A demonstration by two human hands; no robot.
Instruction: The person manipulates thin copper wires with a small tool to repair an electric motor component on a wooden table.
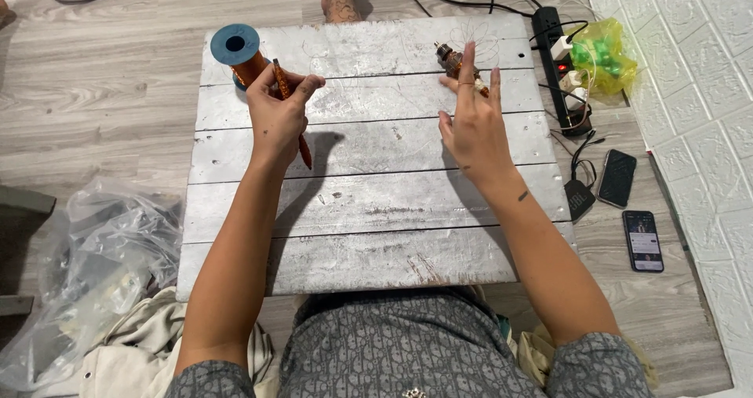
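1. We clench our left hand (276, 114) around an orange pen-like tool (292, 116), just right of the blue-capped spool (239, 53).
2. Our right hand (473, 127), its grip released, reaches the small metal part (452, 58), far right of the spool on the desk (369, 202).
3. We judge pickup underway; next needs a fingertip pinch.

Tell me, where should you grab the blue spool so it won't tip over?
Probably grip the blue spool around its orange middle, coming from its open left side. It stands upright on the white board, its wide top flange overhangs, and the left hand crowds its right.
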